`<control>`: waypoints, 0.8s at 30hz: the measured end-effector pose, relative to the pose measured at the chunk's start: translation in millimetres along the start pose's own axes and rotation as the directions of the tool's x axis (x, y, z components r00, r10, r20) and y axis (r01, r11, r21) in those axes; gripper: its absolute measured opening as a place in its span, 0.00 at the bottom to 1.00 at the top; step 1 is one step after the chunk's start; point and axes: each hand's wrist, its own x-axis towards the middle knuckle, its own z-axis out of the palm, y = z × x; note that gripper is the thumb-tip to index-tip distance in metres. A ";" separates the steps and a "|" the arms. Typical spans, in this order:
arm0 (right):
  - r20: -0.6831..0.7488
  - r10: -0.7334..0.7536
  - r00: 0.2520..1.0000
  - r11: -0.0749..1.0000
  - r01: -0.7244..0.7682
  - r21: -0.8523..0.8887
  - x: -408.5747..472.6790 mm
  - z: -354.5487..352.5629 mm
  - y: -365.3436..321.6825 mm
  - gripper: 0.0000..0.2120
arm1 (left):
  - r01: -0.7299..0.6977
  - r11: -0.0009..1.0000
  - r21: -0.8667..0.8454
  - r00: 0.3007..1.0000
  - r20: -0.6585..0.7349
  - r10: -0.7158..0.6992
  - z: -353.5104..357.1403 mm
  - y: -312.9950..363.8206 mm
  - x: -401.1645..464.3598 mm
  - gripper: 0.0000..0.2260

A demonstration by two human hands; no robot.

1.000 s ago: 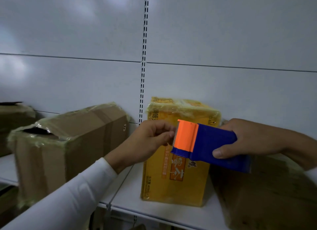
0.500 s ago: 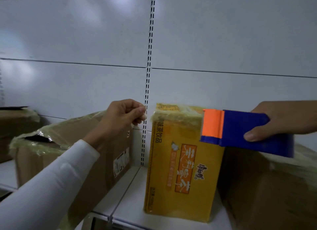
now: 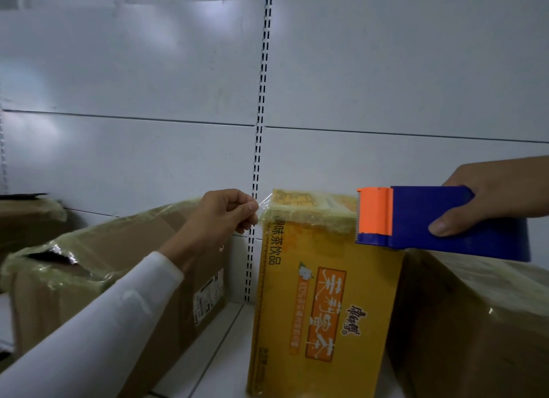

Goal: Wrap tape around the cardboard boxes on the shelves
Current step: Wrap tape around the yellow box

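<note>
Tape stretched over the yellow box

The left hand (image 3: pixel 225 216) pinches the clear tape end (image 3: pixel 265 207) beside the yellow box (image 3: pixel 320 302) (upright on the shelf (image 3: pixel 225 332)); the right hand (image 3: pixel 487 198) grips the dispenser (image 3: pixel 430 222) above its top. Next, probably: press the tape down onto the cardboard

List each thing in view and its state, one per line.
Left hand: pinches the clear tape end.
Right hand: grips the blue tape dispenser.
Yellow box: upright, top taped.
Left brown box: taped, top torn open.
Right brown box: taped, closed.
</note>
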 end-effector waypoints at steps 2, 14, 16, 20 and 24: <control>-0.002 -0.008 1.000 1.000 0.008 -0.001 1.8 0.9 1.0 0.35 | 0.012 1.000 -0.029 1.000 -0.006 -0.012 6.0 -1.7 -2.3 0.05; -0.064 -0.042 0.997 0.999 0.044 0.029 3.8 9.2 5.4 0.34 | 0.032 0.927 0.373 0.968 -0.243 0.065 11.8 -5.5 8.1 0.28; -0.073 -0.040 0.997 0.999 0.042 0.031 3.1 9.5 4.4 0.34 | -0.060 0.929 0.366 0.947 -0.273 0.169 13.6 -5.8 6.0 0.17; -0.090 -0.044 0.995 0.998 0.048 0.043 1.1 9.8 4.1 0.30 | -0.411 0.821 0.397 0.892 -0.013 0.453 22.7 2.2 9.1 0.08; -0.080 -0.044 0.996 0.998 0.047 0.035 -1.7 11.7 1.0 0.27 | -0.464 0.786 0.410 0.882 0.131 0.452 25.1 -11.3 17.3 0.12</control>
